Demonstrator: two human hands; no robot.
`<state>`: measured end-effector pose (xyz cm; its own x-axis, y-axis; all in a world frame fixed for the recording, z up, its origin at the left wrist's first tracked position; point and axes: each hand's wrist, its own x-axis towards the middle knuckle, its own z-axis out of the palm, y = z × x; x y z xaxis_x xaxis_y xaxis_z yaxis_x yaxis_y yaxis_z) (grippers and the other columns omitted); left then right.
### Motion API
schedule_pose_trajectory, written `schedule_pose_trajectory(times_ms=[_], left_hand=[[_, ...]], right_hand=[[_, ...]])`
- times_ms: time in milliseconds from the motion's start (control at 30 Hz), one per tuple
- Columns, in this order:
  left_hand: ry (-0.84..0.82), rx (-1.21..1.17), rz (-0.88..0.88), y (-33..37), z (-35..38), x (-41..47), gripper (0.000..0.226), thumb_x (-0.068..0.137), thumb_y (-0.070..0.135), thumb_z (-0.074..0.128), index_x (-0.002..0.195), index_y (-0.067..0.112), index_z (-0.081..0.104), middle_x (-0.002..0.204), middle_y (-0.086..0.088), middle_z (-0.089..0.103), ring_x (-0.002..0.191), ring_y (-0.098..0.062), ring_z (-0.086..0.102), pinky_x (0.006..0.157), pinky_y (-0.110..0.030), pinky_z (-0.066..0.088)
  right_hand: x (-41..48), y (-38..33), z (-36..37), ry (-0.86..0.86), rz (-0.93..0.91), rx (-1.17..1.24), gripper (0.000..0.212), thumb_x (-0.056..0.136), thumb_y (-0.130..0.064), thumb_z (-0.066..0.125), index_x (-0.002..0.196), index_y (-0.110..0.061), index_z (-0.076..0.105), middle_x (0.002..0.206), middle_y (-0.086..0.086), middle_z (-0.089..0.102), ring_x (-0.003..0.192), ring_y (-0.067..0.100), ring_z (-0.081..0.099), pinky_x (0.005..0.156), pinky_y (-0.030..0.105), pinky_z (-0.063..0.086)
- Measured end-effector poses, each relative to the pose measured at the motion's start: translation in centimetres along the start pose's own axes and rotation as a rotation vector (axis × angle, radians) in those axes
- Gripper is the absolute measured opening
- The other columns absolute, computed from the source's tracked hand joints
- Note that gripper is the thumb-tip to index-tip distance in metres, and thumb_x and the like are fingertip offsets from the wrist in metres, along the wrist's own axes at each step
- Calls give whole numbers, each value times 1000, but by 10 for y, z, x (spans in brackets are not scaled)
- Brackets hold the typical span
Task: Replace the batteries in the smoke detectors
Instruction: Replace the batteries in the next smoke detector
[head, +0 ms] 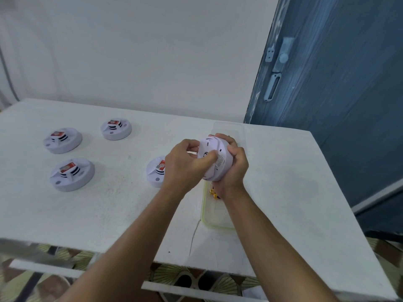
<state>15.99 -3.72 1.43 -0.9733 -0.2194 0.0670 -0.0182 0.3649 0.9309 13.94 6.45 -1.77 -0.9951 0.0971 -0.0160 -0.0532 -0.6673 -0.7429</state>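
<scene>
I hold a round white smoke detector point(214, 158) tilted above the table, its flat back with a printed label turned toward me. My right hand point(234, 164) grips its far and right rim. My left hand point(185, 165) holds the left edge, with the thumb pressed on the back. Several other white detectors lie on the table with red-labelled tops: one just behind my left hand point(155, 171), one at the back point(116, 128), two at the left point(62, 140) point(72, 174). Gold and purple batteries point(214, 194) peek out below my right wrist.
A clear plastic box with a green rim point(209, 219) lies on the white table point(283, 192) under my right arm, and the batteries sit in it. A blue door point(338, 83) stands at the right. The table's front edge is close, with patterned floor below.
</scene>
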Motion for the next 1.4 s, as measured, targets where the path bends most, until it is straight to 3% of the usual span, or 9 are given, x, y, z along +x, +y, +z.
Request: schedule_pose_trajectory(times_ms=[133,400,600,767,967,1233,1400], left_hand=[[38,-29,7,4,1,-2,38,68,41,70,102,24,65,90,16,68,71,7,62,60,-19,51],[-11,58,170,4,1,-5,52,65,47,71,112,26,64,106,11,64,91,-5,63,74,-23,56],[-2,86,128,1,-1,-1,45,72,39,77,112,24,63,107,10,65,87,0,61,70,-20,52],[-11,81,185,3,1,-2,55,66,49,71,114,24,64,106,11,65,88,-2,62,72,-20,55],[1,52,188,-1,2,0,51,74,40,79,119,22,65,108,11,66,91,-2,63,74,-20,55],[-45,58,264,-5,4,2,55,78,42,76,127,24,59,115,13,58,96,5,55,73,-4,44],[-49,46,337,-10,2,6,55,71,43,78,120,23,60,108,11,60,95,2,56,75,-6,45]], right_hand=[[0,1,3,7,20,34,36,71,-26,49,99,-10,64,107,17,63,92,33,63,71,37,53],[3,1,3,6,34,40,39,74,-28,49,105,-9,63,107,18,63,98,37,60,82,45,51],[4,-2,1,-1,25,75,37,74,-28,48,102,-11,63,106,12,65,94,32,63,76,38,54],[4,-2,1,2,24,64,39,73,-28,49,104,-10,64,113,17,62,101,37,60,82,43,51],[5,-4,1,0,20,77,38,73,-29,47,103,-11,65,110,15,64,98,34,60,79,40,53],[9,-6,3,14,15,56,41,74,-32,46,104,-12,67,107,15,65,100,38,59,84,45,48],[9,-6,5,11,47,70,41,74,-32,45,103,-12,67,99,12,68,92,34,62,75,40,51]])
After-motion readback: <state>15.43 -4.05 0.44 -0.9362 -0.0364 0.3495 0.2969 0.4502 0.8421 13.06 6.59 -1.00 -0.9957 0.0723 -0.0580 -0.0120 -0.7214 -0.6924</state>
